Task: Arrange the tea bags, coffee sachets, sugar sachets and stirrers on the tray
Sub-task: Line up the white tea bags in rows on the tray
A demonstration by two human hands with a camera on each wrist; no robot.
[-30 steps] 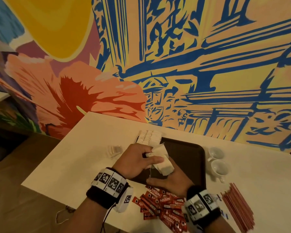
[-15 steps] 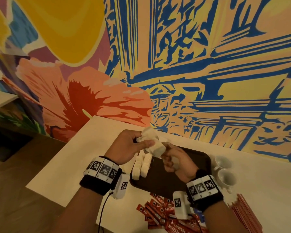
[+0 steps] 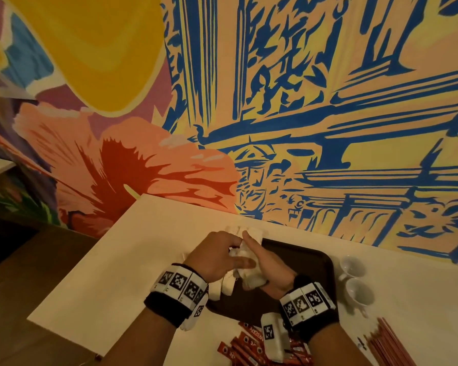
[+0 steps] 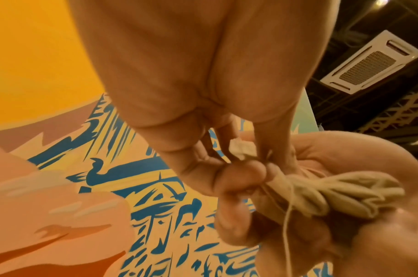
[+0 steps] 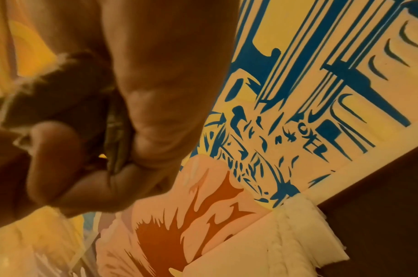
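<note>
Bunch of tea bags (image 3: pixel 251 273) cupped in right hand (image 3: pixel 271 268), fingers curled round it, above tray (image 3: pixel 312 262). One bag pinched by left hand (image 3: pixel 217 256) fingertips. Two cups (image 3: pixel 354 280) seen right of tray. Coffee sachets (image 3: pixel 245 350), stirrers (image 3: pixel 391 344) left on table (image 3: pixel 122 260); counts unclear.

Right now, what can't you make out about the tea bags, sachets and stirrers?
- Tea bags: head view, count hidden between left hand and right hand.
- Coffee sachets: cut off by the bottom edge, partly behind the wrist camera.
- Stirrers: cut off at the corner.
- Sugar sachets: none identifiable.
</note>
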